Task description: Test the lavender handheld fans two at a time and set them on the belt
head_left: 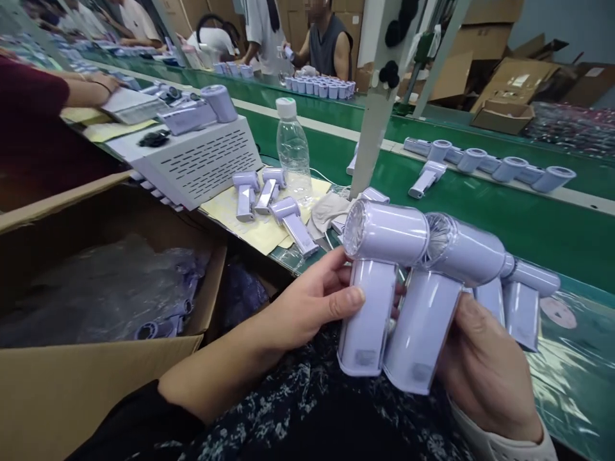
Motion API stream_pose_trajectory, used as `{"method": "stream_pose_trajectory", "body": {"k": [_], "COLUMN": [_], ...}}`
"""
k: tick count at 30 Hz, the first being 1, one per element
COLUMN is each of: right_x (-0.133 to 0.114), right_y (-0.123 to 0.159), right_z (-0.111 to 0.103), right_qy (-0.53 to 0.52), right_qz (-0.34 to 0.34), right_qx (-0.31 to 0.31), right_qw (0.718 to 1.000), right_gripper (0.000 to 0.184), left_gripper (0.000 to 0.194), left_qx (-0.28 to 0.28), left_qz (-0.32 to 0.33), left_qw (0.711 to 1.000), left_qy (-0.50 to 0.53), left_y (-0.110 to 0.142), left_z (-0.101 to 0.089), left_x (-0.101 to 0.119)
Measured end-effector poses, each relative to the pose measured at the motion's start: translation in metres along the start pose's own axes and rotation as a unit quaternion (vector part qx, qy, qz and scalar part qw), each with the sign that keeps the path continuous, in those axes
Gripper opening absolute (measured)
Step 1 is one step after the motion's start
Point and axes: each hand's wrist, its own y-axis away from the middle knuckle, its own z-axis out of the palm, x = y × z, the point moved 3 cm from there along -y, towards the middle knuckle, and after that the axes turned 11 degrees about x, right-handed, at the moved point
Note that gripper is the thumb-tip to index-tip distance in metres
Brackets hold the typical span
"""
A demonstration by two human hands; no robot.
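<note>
Two lavender, hair-dryer-shaped handheld fans are held up side by side in front of me. My left hand (327, 294) is closed round the handle of the left handheld fan (372, 301), its thumb on the front edge. On the right, my right hand (490, 352) grips the right handheld fan (425, 320) by the far side of its handle. Their heads touch or nearly touch, and clear film seems to cover them. Just beyond my right hand is another lavender fan (523, 301), partly hidden along with one beside it. My right fingers are mostly hidden.
Several fans (295, 224) lie on yellow paper by a clear bottle (294, 150). Left stand a slotted metal box (202, 163) and an open carton (96, 378) holding plastic bags. A post (375, 121) rises before the green conveyor (327, 141). Co-workers (331, 48) sit across; a sleeved arm (86, 89) reaches in left.
</note>
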Motion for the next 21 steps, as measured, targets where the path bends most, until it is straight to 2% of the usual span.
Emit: {"method": "stream_pose_trajectory", "body": {"k": [3,7,9,14,18,21], "right_x": [-0.005,-0.003,-0.001,0.0,-0.003,-0.004], "right_y": [-0.001,-0.002,-0.002,-0.002,-0.002,-0.003], "right_z": [-0.005,-0.007,-0.006,-0.011,-0.021,-0.029], "right_qy": [-0.015,-0.016,-0.014,-0.018,-0.028,-0.041], "right_qz": [0.004,0.031,0.042,0.037,-0.016,-0.035], "right_qx": [0.017,0.018,0.013,0.025,0.039,0.079], "right_qw": [1.0,0.999,0.999,0.999,0.999,0.995], "right_gripper": [0.021,0.029,0.033,0.037,0.025,0.019], "left_gripper": [0.055,0.049,0.043,0.027,0.036,0.046], "left_qx": [-0.007,0.005,0.004,-0.04,-0.037,-0.029], "left_qz": [-0.049,-0.091,-0.086,-0.063,-0.052,-0.037], "left_qw": [0.998,0.994,0.994,0.994,0.997,0.999], "left_qy": [0.039,0.055,0.07,0.079,0.034,-0.006], "left_y": [-0.016,-0.029,-0.031,-0.03,-0.027,-0.025], "left_z": [0.004,0.006,0.006,0.004,0.001,-0.001], "left_x": [-0.016,-0.032,-0.031,-0.023,-0.022,-0.023]}}
